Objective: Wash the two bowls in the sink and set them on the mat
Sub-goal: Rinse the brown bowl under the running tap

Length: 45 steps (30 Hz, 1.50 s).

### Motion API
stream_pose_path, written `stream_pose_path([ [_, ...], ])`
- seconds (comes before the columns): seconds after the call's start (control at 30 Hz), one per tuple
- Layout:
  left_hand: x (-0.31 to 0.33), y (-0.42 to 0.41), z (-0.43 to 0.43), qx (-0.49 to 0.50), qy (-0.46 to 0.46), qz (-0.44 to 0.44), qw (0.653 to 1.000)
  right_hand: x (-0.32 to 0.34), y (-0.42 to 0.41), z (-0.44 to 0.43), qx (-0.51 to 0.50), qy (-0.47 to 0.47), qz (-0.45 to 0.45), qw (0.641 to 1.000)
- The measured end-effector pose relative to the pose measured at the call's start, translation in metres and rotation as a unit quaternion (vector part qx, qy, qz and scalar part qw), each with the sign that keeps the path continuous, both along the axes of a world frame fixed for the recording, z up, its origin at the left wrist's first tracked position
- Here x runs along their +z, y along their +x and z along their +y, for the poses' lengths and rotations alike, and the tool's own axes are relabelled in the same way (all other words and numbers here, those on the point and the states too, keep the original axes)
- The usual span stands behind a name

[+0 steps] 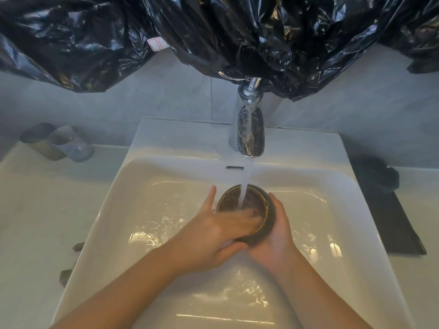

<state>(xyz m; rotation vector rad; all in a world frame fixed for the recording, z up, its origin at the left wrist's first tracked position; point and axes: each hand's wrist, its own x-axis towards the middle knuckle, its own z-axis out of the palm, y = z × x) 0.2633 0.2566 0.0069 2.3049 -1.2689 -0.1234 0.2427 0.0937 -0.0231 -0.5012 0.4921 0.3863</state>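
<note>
Rinsing bowl (247, 211) under tap stream (245, 184), mid-sink (147, 186), near back wall. Right hand (273, 243) cupped around bowl's outer wall, gripping it tilted; left hand (221, 230) spread flat, fingers rubbing inside. Best keep grip firm, wet glaze likely slippery; turn bowl so water reaches all rim. Bowl dark, round, thin gold rim line. Dark mat (389, 217) on counter at sink's right edge.

This looks like a home bathroom or washroom. A white ceramic sink (361, 210) with an overflow slot (234, 167) sits in a pale bench (35, 210), under a chrome single-lever faucet (250, 119) with water running. The wall behind is faced with large grey tiles (166, 96). Two tumblers (59, 143) stand at the left by the wall. Crumpled black plastic sheeting (213, 32) hangs over the upper wall above the faucet.
</note>
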Motion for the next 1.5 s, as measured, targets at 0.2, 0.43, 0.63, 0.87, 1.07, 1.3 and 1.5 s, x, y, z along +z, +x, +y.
stream_pose_path([
  [0.2,0.01,0.019,0.01,0.029,0.067,-0.159,0.985,0.004,0.003,0.002,-0.024,0.006,-0.004,1.0],
  [0.43,0.006,-0.003,-0.026,0.081,0.047,-0.05,0.994,0.003,0.005,0.002,-0.031,-0.045,0.014,0.998],
  [0.63,0.009,-0.009,-0.019,0.13,-0.055,0.076,0.987,0.008,0.006,-0.005,-0.089,-0.039,-0.012,0.995],
  [0.87,0.01,0.017,-0.001,0.041,0.084,-0.207,0.974,0.011,0.004,0.003,-0.054,-0.021,0.006,0.998],
  [1.07,0.012,-0.007,-0.025,0.078,-0.003,0.055,0.995,0.016,0.002,0.003,-0.094,-0.045,-0.047,0.993],
  [1.3,0.017,-0.009,-0.038,0.119,0.001,0.021,0.993,0.015,-0.002,-0.001,-0.064,-0.074,-0.008,0.995],
  [1.5,0.008,0.015,-0.012,0.018,0.133,-0.194,0.972,0.023,0.003,-0.015,-0.042,-0.038,-0.03,0.998],
])
